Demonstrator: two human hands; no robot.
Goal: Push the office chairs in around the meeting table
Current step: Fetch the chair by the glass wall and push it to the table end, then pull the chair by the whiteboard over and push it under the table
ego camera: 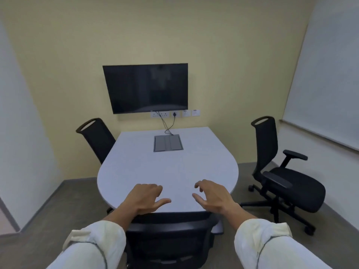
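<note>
A white meeting table (pixel 194 166) with a rounded near end fills the middle of the room. Directly below me a black mesh office chair (pixel 171 237) has its backrest against the table's near edge. My left hand (pixel 147 198) and my right hand (pixel 211 197) hover just above that backrest, over the tabletop, fingers spread and holding nothing. On the left, a second black chair (pixel 97 138) is tucked against the table's side. A third black chair (pixel 281 171) stands on the right, well apart from the table and turned sideways.
A dark wall screen (pixel 145 88) hangs on the far wall above a row of sockets (pixel 174 113), with cables running down to a grey floor-box lid (pixel 168 143) set in the tabletop. A whiteboard (pixel 330 78) covers the right wall. Grey carpet (pixel 58 210) lies around the table.
</note>
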